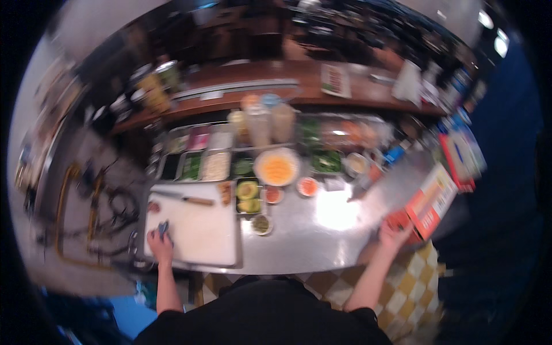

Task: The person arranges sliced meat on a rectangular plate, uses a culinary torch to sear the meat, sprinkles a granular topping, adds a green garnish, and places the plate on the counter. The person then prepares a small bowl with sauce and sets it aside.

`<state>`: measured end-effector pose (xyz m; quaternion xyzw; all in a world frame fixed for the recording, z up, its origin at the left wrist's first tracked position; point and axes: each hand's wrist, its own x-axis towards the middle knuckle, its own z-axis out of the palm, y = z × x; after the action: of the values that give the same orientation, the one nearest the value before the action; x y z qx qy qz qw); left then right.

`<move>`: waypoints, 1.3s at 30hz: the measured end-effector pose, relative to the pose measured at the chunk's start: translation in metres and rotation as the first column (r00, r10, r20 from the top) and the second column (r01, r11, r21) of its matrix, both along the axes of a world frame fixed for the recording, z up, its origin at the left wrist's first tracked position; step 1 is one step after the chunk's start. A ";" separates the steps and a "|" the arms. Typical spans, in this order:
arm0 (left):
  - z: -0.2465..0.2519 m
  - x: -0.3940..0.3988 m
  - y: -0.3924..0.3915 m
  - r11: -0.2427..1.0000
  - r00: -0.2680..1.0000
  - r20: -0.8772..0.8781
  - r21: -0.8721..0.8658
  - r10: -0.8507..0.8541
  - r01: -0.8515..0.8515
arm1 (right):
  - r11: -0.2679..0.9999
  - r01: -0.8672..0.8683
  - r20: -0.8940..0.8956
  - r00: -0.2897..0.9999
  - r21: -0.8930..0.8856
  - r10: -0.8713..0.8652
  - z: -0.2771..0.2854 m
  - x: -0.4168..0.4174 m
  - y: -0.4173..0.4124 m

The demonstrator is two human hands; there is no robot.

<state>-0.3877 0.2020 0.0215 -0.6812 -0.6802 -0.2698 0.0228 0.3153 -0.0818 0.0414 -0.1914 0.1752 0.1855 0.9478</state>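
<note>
My left hand (160, 246) is over the near left part of a white cutting board (194, 237), closed around a small dark blue-grey item (163, 228) too blurred to name. Farther up the board lies a knife with a wooden handle (198, 201), its blade pointing left. A small reddish-brown piece of food (153, 207) sits by the left edge, and browned food pieces (225, 192) are at the far right corner. At the counter's right end, my right hand (393, 235) grips an orange and white printed carton (432, 202) by its near left side.
Beyond the board stand metal pans with chopped greens (192, 166) and pale bits (216, 166). Halved avocados (248, 196) fill a dark container. A bowl of orange food (277, 167), small bowls (308, 186) and squeeze bottles (258, 125) share the steel counter (297, 241). A wooden shelf (276, 71) runs behind.
</note>
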 end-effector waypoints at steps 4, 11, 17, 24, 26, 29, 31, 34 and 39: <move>0.010 -0.002 0.018 0.998 0.999 -0.040 -0.059 -0.008 0.005 | 0.982 -0.101 -0.101 0.991 -0.161 0.085 -0.044 0.063 -0.021; 0.013 0.001 -0.029 0.988 0.981 0.118 -0.047 0.151 -0.146 | 0.856 -0.124 -0.215 0.976 -0.502 0.015 -0.019 0.058 -0.022; 0.049 0.003 -0.052 0.979 0.979 0.206 0.199 0.004 -0.045 | 0.811 -0.157 -0.127 0.987 -0.563 0.103 -0.021 -0.035 -0.095; 0.101 0.104 -0.001 0.687 0.585 0.367 0.292 -0.723 0.666 | 0.864 -0.026 0.098 0.991 -0.502 0.087 0.047 -0.266 -0.179; 0.090 0.134 0.003 0.473 0.326 0.409 0.337 -0.852 0.814 | 0.869 0.019 -0.032 0.999 -0.494 -0.040 0.061 -0.334 -0.197; 0.091 0.179 -0.023 0.135 0.016 0.418 0.257 -0.909 0.957 | 0.810 0.224 0.070 0.973 -0.542 -0.222 0.117 -0.426 -0.185; 0.079 0.208 -0.053 -0.102 -0.212 0.527 0.230 -0.823 0.968 | 0.797 0.408 0.174 0.913 -0.446 -0.370 0.146 -0.488 -0.195; 0.054 0.234 -0.092 -0.444 -0.461 0.567 0.179 -0.683 0.878 | 0.588 0.664 0.258 0.735 -0.462 -0.627 0.150 -0.613 -0.221; 0.056 0.246 -0.175 -0.782 -0.675 0.598 0.125 -0.432 0.611 | 0.176 0.915 0.479 0.345 -0.362 -0.807 0.182 -0.786 -0.221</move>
<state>-0.1418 0.0272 0.0776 -0.7734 0.3377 -0.0163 -0.5362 -0.4704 -0.3030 0.2236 -0.3512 0.2139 -0.4647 0.7842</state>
